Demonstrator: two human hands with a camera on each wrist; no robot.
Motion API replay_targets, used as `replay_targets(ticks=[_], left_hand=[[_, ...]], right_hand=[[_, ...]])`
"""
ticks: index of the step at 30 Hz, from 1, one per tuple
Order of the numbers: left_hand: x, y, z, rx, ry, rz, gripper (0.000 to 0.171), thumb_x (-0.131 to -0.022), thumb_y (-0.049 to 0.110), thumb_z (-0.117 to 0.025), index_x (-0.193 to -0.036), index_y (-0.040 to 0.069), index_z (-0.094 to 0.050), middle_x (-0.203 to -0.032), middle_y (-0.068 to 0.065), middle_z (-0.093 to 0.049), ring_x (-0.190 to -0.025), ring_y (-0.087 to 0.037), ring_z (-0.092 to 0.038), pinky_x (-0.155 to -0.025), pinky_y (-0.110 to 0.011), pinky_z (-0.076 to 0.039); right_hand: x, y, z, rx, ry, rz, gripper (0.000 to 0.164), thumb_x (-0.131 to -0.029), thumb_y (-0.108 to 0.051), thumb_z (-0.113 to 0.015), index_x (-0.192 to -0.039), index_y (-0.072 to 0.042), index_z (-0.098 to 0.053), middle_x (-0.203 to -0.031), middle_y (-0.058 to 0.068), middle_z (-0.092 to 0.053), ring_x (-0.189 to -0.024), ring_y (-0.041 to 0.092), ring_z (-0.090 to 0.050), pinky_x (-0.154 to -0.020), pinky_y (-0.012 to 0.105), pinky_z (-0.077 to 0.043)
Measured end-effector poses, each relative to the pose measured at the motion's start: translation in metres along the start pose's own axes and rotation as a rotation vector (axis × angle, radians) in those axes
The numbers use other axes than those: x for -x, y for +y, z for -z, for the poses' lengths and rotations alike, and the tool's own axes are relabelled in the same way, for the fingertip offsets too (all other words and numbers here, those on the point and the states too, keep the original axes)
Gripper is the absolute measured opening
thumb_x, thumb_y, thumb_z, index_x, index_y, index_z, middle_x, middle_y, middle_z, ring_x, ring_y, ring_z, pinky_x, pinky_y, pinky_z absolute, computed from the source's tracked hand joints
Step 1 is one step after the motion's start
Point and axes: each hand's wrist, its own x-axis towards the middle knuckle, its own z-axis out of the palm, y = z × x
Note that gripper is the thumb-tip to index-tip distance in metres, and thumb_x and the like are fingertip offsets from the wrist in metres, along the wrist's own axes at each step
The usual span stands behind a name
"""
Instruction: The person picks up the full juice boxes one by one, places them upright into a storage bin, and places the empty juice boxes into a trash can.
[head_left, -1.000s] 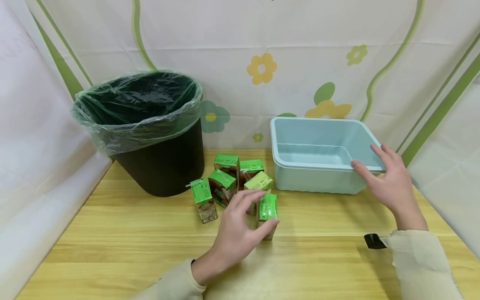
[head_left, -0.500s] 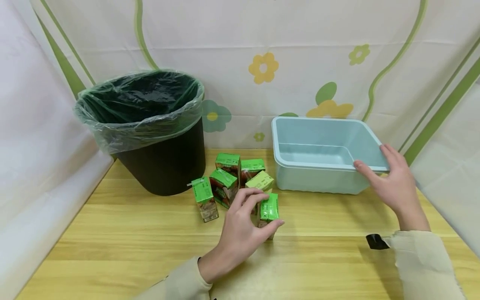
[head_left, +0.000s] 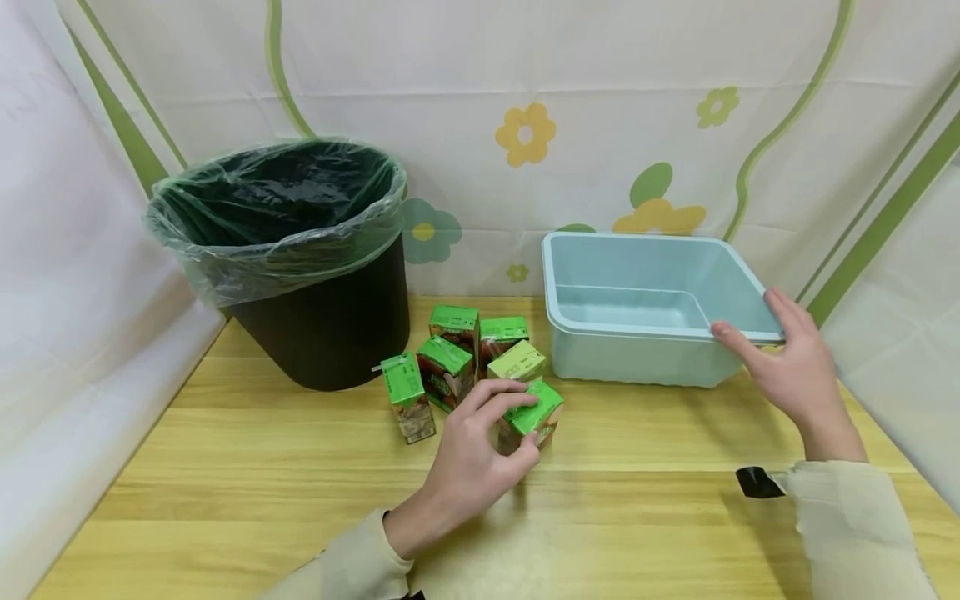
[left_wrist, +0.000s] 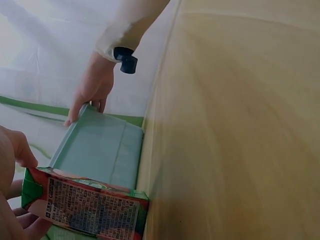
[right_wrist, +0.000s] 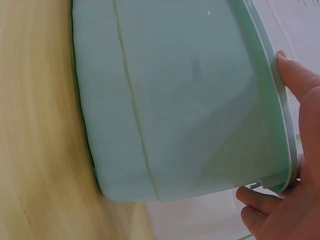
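Observation:
My left hand (head_left: 474,457) pinches a small green-topped drink carton (head_left: 543,408) between thumb and fingers, at the front of a group of cartons. In the left wrist view the carton's printed side (left_wrist: 92,207) faces the camera, with fingertips at its green end. A light blue plastic bin (head_left: 637,357) stands at the back right of the table. At its right front corner my right hand (head_left: 797,379) grips the rim, the thumb on the front edge and fingers round the side; the right wrist view shows fingers under the rim (right_wrist: 286,150).
Several more drink cartons (head_left: 444,354) stand close together left of the held one, one with a straw (head_left: 402,379) at the near left. A black trash can (head_left: 330,325) with a green liner (head_left: 300,262) stands at the back left. A patterned cloth (head_left: 465,100) hangs behind the wooden table (head_left: 225,500).
My left thumb and fingers have closed on the front carton, which has turned and tilted. My right hand stays on the bin's rim, which has shifted slightly to the right.

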Motion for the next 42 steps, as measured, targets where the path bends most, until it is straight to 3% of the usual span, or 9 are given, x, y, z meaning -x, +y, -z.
replay_targets(ticks=[6,9,15,22,26,31,38,42], left_hand=[[-0.002,-0.003,0.0,-0.032,-0.001,-0.012,0.036,-0.081,0.004,-0.083,-0.115,0.014,-0.08,-0.128,-0.001,-0.073,-0.103,-0.014,-0.074,-0.062,-0.021,-0.05],[-0.002,-0.005,0.0,-0.022,-0.005,0.002,0.035,-0.082,0.004,-0.087,-0.114,0.017,-0.081,-0.128,0.002,-0.074,-0.101,-0.012,-0.075,-0.064,-0.022,-0.053],[-0.003,-0.006,-0.002,0.007,-0.005,-0.011,0.034,-0.083,0.004,-0.088,-0.115,0.016,-0.081,-0.128,0.001,-0.074,-0.113,-0.016,-0.075,-0.057,-0.019,-0.047],[-0.001,-0.009,-0.005,0.023,0.019,-0.059,0.034,-0.082,0.002,-0.087,-0.115,0.013,-0.082,-0.127,-0.004,-0.075,-0.115,-0.019,-0.074,-0.058,-0.022,-0.052],[0.001,-0.011,-0.004,0.053,0.02,-0.047,0.035,-0.082,0.0,-0.086,-0.114,0.013,-0.082,-0.127,-0.004,-0.074,-0.113,-0.017,-0.074,-0.057,-0.02,-0.051],[0.001,-0.009,-0.001,0.089,0.028,-0.023,0.034,-0.082,0.0,-0.086,-0.113,0.014,-0.083,-0.126,-0.002,-0.074,-0.099,-0.012,-0.073,-0.054,-0.018,-0.045],[-0.007,0.002,0.005,0.166,0.05,-0.021,0.032,-0.082,0.0,-0.086,-0.111,0.014,-0.083,-0.125,-0.001,-0.074,-0.104,-0.015,-0.074,-0.058,-0.03,-0.059],[-0.013,0.009,0.008,0.205,0.061,-0.012,0.031,-0.083,0.0,-0.086,-0.111,0.014,-0.083,-0.125,0.0,-0.074,-0.108,-0.016,-0.073,-0.063,-0.03,-0.062]], right_hand=[[0.0,-0.001,0.002,-0.001,0.006,0.006,0.095,-0.103,-0.049,-0.063,-0.171,-0.009,-0.011,-0.179,0.019,-0.003,-0.163,0.054,-0.004,-0.124,0.08,-0.008],[0.001,0.0,0.003,0.0,0.009,0.007,0.095,-0.103,-0.049,-0.063,-0.171,-0.009,-0.011,-0.179,0.019,-0.003,-0.163,0.054,-0.004,-0.124,0.079,-0.008],[0.001,0.002,0.003,-0.001,0.019,0.008,0.095,-0.103,-0.049,-0.063,-0.171,-0.008,-0.012,-0.179,0.019,-0.004,-0.163,0.053,-0.005,-0.124,0.079,-0.008],[0.003,0.004,0.001,-0.014,0.02,0.008,0.095,-0.103,-0.049,-0.064,-0.171,-0.008,-0.012,-0.18,0.018,-0.004,-0.164,0.052,-0.003,-0.125,0.078,-0.007],[0.003,0.003,-0.001,-0.028,0.014,0.009,0.095,-0.102,-0.049,-0.064,-0.171,-0.009,-0.012,-0.18,0.017,-0.004,-0.164,0.052,-0.004,-0.125,0.078,-0.008],[0.002,0.0,-0.003,-0.039,0.015,0.011,0.096,-0.102,-0.051,-0.065,-0.171,-0.009,-0.013,-0.18,0.016,-0.005,-0.164,0.051,-0.005,-0.125,0.078,-0.009],[0.001,-0.001,-0.004,-0.038,0.022,0.011,0.097,-0.101,-0.052,-0.065,-0.172,-0.011,-0.013,-0.18,0.015,-0.005,-0.165,0.05,-0.005,-0.124,0.078,-0.009],[0.002,0.0,-0.003,-0.039,0.025,0.005,0.097,-0.101,-0.052,-0.065,-0.172,-0.011,-0.013,-0.18,0.014,-0.005,-0.165,0.049,-0.004,-0.124,0.078,-0.009]])
